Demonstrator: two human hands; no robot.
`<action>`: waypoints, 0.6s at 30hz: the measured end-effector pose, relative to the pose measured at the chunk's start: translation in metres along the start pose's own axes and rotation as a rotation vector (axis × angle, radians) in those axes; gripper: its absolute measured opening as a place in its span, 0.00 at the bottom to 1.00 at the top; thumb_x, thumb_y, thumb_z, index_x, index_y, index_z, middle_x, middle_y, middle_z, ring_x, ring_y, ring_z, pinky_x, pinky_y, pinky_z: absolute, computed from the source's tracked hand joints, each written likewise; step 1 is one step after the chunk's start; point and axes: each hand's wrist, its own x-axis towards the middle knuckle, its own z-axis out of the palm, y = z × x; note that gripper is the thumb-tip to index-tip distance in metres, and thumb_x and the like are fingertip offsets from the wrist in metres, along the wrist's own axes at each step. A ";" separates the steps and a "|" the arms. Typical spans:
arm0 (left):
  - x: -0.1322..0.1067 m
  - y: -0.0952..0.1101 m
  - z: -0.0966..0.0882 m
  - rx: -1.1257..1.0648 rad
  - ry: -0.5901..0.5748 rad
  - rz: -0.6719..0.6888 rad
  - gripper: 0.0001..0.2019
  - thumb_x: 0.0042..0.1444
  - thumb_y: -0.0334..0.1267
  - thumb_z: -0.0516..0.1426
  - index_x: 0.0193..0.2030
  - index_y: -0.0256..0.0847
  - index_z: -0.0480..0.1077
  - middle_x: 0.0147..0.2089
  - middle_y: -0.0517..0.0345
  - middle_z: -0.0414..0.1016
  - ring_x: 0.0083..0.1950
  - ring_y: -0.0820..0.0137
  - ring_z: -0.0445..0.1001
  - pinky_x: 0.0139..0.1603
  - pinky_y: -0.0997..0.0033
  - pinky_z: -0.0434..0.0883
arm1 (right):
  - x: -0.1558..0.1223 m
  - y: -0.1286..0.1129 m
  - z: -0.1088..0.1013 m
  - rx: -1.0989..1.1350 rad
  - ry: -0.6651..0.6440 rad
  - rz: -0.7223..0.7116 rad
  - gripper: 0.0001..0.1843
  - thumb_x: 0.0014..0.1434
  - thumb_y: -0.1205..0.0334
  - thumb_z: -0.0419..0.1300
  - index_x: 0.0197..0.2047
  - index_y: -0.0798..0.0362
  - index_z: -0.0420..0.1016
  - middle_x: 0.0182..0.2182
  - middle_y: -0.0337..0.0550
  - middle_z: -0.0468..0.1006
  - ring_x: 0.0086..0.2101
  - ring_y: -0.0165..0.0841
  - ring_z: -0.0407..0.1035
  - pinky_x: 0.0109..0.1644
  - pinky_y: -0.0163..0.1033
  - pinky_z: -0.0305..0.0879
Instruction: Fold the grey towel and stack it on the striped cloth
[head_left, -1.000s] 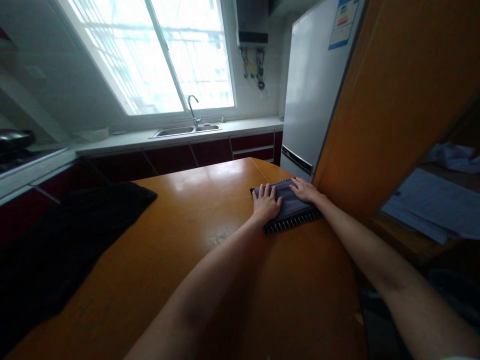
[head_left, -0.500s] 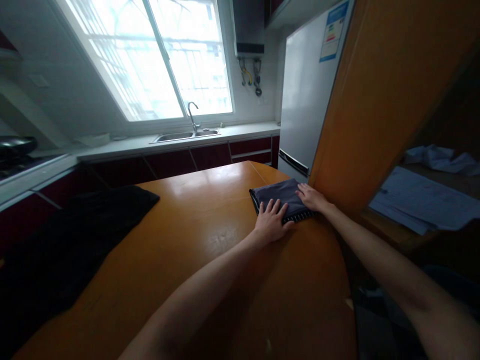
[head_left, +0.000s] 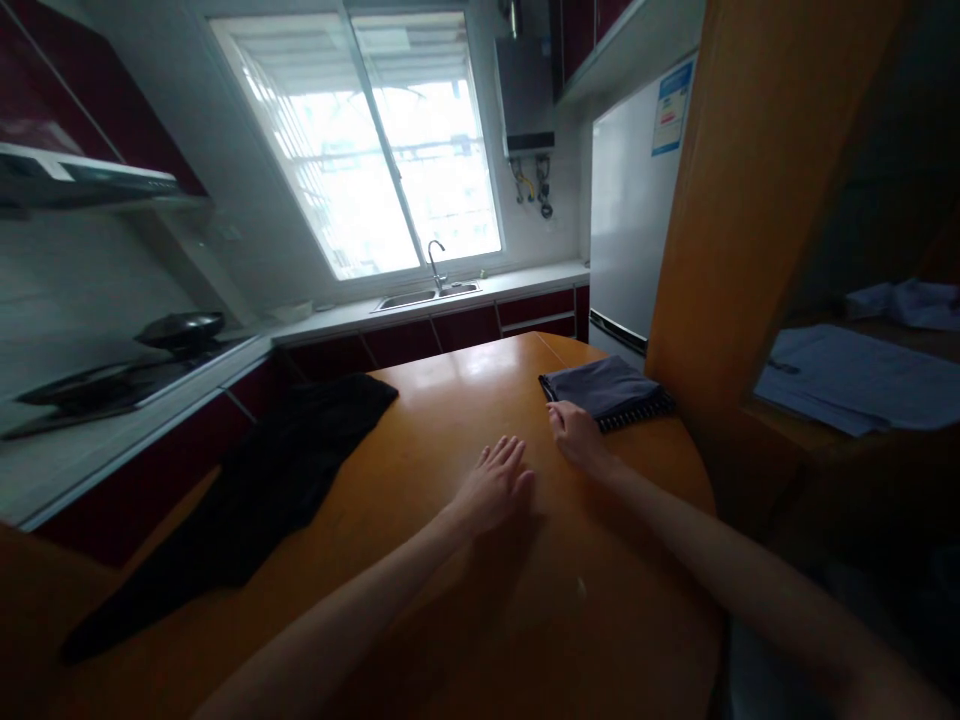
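A folded grey cloth (head_left: 604, 389) with a dark striped edge lies at the far right of the orange wooden table (head_left: 420, 560), beside a wooden panel. My right hand (head_left: 575, 435) hovers just in front of the cloth's near left corner, fingers loosely spread and holding nothing. My left hand (head_left: 493, 485) is flat over the table top, fingers apart, a short way left of the right hand and clear of the cloth. A black garment (head_left: 247, 490) lies spread out on the table's left side.
A tall orange wooden panel (head_left: 742, 200) stands right of the cloth. Behind it are a grey fridge (head_left: 630, 210), a counter with a sink (head_left: 427, 295) under the window, and a stove with a pan (head_left: 180, 328) at left. Folded light clothes (head_left: 862, 380) lie at right.
Both hands have come off the folded grey cloth and drawn back toward me. The cloth stays folded at the table's far right. The view has swung left and up.
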 end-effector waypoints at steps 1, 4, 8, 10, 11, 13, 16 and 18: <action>-0.015 -0.010 -0.003 -0.003 -0.015 -0.041 0.31 0.71 0.52 0.40 0.73 0.36 0.52 0.76 0.47 0.50 0.77 0.55 0.43 0.74 0.48 0.47 | -0.007 -0.018 0.011 0.027 -0.052 -0.023 0.18 0.70 0.62 0.46 0.47 0.54 0.77 0.46 0.50 0.81 0.47 0.36 0.74 0.53 0.37 0.64; -0.058 -0.038 -0.013 -0.025 -0.062 -0.148 0.30 0.71 0.53 0.41 0.73 0.37 0.54 0.75 0.45 0.52 0.76 0.53 0.45 0.73 0.46 0.49 | -0.026 -0.063 0.040 0.071 -0.178 -0.090 0.17 0.70 0.60 0.48 0.40 0.52 0.78 0.41 0.48 0.82 0.43 0.36 0.75 0.50 0.37 0.65; -0.105 -0.062 -0.019 -0.065 -0.049 -0.262 0.30 0.70 0.52 0.43 0.72 0.37 0.56 0.74 0.44 0.53 0.76 0.52 0.47 0.72 0.46 0.49 | -0.044 -0.100 0.069 0.125 -0.264 -0.168 0.15 0.68 0.62 0.50 0.43 0.52 0.79 0.45 0.49 0.81 0.48 0.36 0.74 0.54 0.38 0.65; -0.122 -0.070 -0.017 -0.089 0.009 -0.311 0.28 0.71 0.50 0.43 0.71 0.37 0.57 0.74 0.44 0.55 0.75 0.54 0.49 0.72 0.47 0.49 | -0.052 -0.109 0.082 0.136 -0.290 -0.190 0.16 0.67 0.62 0.52 0.48 0.54 0.79 0.52 0.52 0.79 0.53 0.37 0.71 0.60 0.40 0.63; -0.128 -0.073 -0.015 -0.099 0.043 -0.330 0.27 0.71 0.49 0.44 0.70 0.38 0.59 0.73 0.43 0.57 0.75 0.54 0.50 0.72 0.48 0.50 | -0.057 -0.112 0.087 0.131 -0.300 -0.192 0.17 0.66 0.62 0.52 0.51 0.55 0.79 0.54 0.54 0.77 0.56 0.39 0.69 0.62 0.42 0.62; -0.136 -0.077 -0.011 -0.113 0.102 -0.342 0.24 0.70 0.46 0.46 0.67 0.38 0.62 0.71 0.43 0.61 0.74 0.55 0.54 0.72 0.49 0.52 | -0.067 -0.114 0.096 0.099 -0.320 -0.197 0.19 0.66 0.62 0.52 0.54 0.57 0.78 0.58 0.56 0.74 0.59 0.41 0.67 0.64 0.46 0.60; -0.142 -0.078 -0.005 -0.116 0.164 -0.293 0.20 0.70 0.43 0.48 0.63 0.38 0.66 0.68 0.43 0.66 0.71 0.57 0.59 0.71 0.52 0.55 | -0.081 -0.113 0.102 0.026 -0.383 -0.280 0.19 0.65 0.62 0.53 0.54 0.57 0.78 0.60 0.57 0.71 0.61 0.44 0.64 0.66 0.50 0.58; -0.144 -0.076 -0.002 -0.104 0.187 -0.241 0.17 0.70 0.42 0.49 0.60 0.40 0.68 0.66 0.45 0.67 0.70 0.58 0.61 0.70 0.53 0.58 | -0.087 -0.111 0.100 -0.011 -0.422 -0.359 0.19 0.64 0.63 0.54 0.54 0.57 0.78 0.61 0.58 0.71 0.62 0.46 0.62 0.67 0.52 0.57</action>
